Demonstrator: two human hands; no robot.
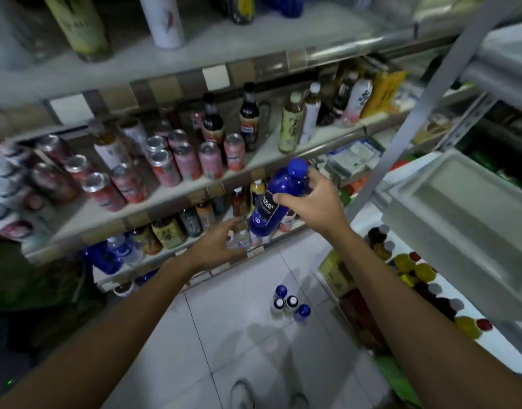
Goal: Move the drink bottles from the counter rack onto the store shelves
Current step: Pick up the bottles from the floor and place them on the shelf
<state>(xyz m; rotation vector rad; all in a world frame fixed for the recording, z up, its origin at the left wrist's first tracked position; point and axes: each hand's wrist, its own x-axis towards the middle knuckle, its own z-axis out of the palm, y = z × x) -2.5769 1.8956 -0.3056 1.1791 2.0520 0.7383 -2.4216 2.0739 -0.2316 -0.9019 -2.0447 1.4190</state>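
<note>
Our R hand (314, 199) is clamped on the blue bottle (270, 203): thumb pressed across the label side, the other fingers curled round the far side just below the neck. Our L hand (217, 246) holds nothing. Its fingers are loose and a bit spread, tips right by the small clear bottles (242, 240) at the front of the lower shelf (177, 252); we can't tell if they touch.

The blue bottle is in the air in front of the shelves, above and just to the R of the L hand, hands close but apart. It's tilted, w/ the long axis running lower L to upper R. The blue cap is up, near the edge of the shelf w/ the pink cans (186, 160); the base is down, near the L fingertips.

Four more bottles (290, 302) stand upright on the tile floor (224, 335) btwn our forearms.
</note>
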